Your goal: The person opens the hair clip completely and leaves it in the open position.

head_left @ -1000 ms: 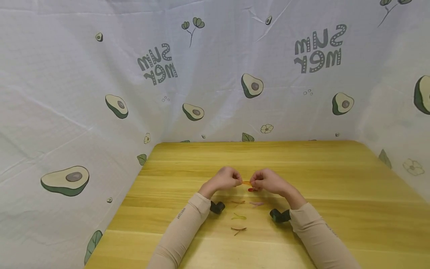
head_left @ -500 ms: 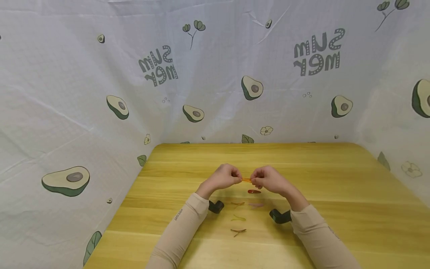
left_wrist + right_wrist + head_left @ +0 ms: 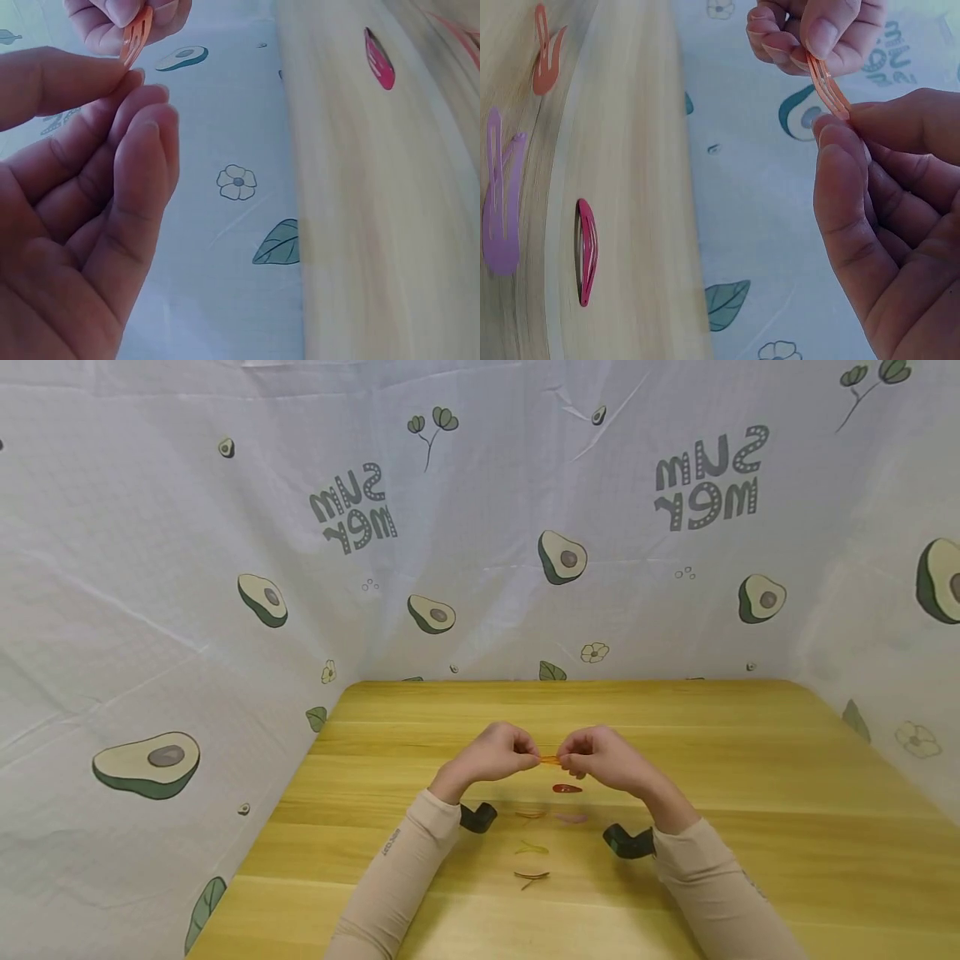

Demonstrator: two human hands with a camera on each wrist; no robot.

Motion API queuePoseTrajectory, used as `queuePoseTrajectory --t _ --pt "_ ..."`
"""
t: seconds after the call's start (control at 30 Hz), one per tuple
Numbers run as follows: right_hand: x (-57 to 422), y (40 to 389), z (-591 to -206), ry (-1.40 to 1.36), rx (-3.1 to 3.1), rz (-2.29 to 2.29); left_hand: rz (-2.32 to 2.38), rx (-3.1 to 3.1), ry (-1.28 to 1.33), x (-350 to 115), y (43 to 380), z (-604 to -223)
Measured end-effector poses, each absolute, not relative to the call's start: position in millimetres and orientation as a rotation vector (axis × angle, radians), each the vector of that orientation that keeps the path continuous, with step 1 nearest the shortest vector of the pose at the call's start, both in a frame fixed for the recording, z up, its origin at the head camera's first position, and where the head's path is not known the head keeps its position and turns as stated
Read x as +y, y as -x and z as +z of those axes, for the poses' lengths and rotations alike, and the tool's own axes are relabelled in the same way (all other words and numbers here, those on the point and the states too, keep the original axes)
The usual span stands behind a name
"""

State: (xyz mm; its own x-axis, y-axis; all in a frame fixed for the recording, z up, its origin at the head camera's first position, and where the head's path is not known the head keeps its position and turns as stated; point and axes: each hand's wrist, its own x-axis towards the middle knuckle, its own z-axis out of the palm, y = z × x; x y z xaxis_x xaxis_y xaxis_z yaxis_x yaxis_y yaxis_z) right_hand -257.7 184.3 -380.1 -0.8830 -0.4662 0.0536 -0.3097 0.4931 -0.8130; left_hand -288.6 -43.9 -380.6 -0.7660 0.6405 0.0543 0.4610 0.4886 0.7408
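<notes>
Both hands hold one orange snap hair clip (image 3: 827,86) above the table, stretched level between them in the head view. My left hand (image 3: 498,753) pinches one end between thumb and fingertips. The other end is pinched the same way by my right hand (image 3: 606,762). Fingertips cover both tips of the clip. Just below it on the table lies a red snap clip (image 3: 587,251), its parts lying together. Closer to me are a purple clip (image 3: 502,202) and a second orange clip (image 3: 547,60), both with their prongs spread apart.
A yellow-green clip (image 3: 532,847) and a brown clip (image 3: 532,875) lie nearer on the wooden table (image 3: 360,743). Dark wrist-worn devices, one by the left sleeve (image 3: 478,817) and one by the right (image 3: 628,842), hang low. An avocado-print cloth (image 3: 480,527) stands behind.
Both hands have risen slightly with the orange clip, away from the red clip. The red clip, partly covered by the right hand a second ago, now shows whole.
</notes>
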Motion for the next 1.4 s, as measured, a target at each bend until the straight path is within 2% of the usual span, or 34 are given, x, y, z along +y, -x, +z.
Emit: queuePoseTrajectory --t 0.43,1.4 --pt "182.0 249.4 -373.7 0.614 2.499 -1.371 1.113 2.500 -1.002 -46.6 281.7 -373.8" --pt "192.2 249.7 -364.8 0.958 2.312 -1.367 1.161 2.348 -1.239 -50.9 279.8 -363.7"
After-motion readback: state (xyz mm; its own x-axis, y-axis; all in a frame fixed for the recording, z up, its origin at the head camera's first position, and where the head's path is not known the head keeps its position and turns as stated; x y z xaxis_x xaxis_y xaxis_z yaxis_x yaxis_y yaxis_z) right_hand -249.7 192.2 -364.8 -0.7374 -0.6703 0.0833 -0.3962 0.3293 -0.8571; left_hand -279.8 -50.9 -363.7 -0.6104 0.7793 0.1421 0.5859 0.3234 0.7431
